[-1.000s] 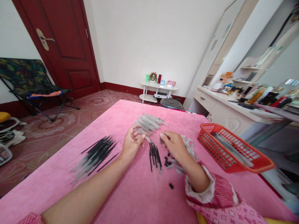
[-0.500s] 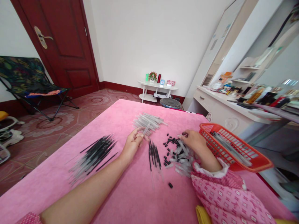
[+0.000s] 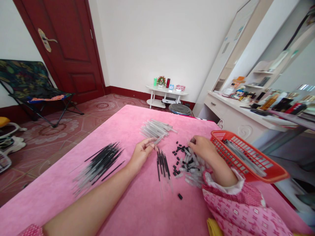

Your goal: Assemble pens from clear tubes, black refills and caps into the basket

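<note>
Table (image 3: 147, 203): fills the lower half of the frame; a soft, fuzzy pink cloth covers it and everything worked on lies on it.
Door (image 3: 71, 49): upper left, dark red panelled wood with a metal lever handle.
Dresser (image 3: 236, 114): right edge, pale and glossy, its top crowded with bottles and small items.
Folding chair (image 3: 27, 82): far left, dark patterned fabric on a thin black frame, on a tiled floor.
Basket (image 3: 228, 161): right of centre, red plastic lattice, rectangular, with long grey pieces inside; its near wall is just beside the right hand.
Side table (image 3: 167, 91): centre back, small, white, oval.
Refill pile (image 3: 100, 162): left of centre, thin black and clear rods in a loose slanted bundle, well apart from both hands.
Barrel heap (image 3: 156, 127): above centre, clear slim plastic tubes lying side by side.
Small parts (image 3: 189, 164): centre right, short black caps mixed with stubby clear pieces, scattered in a low mound.
Refill row (image 3: 162, 160): centre, a few black rods lying between the hands.
Left hand (image 3: 140, 154): centre, thumb and fingertips pinching a clear tube (image 3: 159, 139), which points up and right toward the barrel heap.
Right hand (image 3: 203, 147): fingers curled down onto the small parts; I cannot tell whether it grips one.
Lone cap (image 3: 180, 196): lower centre, black, apart from the mound.
</note>
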The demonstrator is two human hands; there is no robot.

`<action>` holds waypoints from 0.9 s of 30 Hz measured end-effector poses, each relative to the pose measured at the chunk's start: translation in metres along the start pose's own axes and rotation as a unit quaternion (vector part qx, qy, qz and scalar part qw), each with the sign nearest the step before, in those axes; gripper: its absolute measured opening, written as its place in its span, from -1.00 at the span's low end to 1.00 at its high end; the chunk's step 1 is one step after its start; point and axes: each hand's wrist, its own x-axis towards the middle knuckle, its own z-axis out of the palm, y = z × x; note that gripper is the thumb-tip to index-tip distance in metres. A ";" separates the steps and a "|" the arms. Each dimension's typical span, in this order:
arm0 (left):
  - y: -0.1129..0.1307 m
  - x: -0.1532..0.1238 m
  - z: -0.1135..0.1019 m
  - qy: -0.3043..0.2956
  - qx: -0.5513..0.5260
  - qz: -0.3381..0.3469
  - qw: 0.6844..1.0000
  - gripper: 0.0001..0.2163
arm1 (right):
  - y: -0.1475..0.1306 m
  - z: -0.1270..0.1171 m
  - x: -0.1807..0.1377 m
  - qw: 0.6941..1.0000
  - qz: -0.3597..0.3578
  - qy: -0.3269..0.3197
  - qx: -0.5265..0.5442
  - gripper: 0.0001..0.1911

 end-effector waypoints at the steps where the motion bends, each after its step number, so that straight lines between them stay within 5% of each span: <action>1: 0.001 -0.001 0.001 -0.003 0.005 -0.001 1.000 -0.71 | -0.004 0.000 0.000 0.998 -0.034 -0.002 0.061 -0.78; 5: 0.006 -0.004 0.004 -0.023 0.007 -0.007 1.000 -0.70 | -0.025 0.004 -0.007 0.945 -0.154 -0.015 0.289 -0.82; 9: 0.006 -0.005 0.006 -0.040 0.003 -0.015 0.999 -0.72 | -0.039 0.005 -0.014 0.917 -0.177 0.017 0.357 -0.83; 18: 0.000 -0.003 0.004 -0.086 0.021 0.021 0.996 -0.74 | -0.044 0.004 -0.018 0.894 -0.206 -0.029 0.397 -0.83; 27: -0.004 -0.003 0.001 -0.103 0.098 0.002 0.990 -0.77 | -0.050 -0.004 -0.025 0.905 -0.277 -0.071 0.314 -0.82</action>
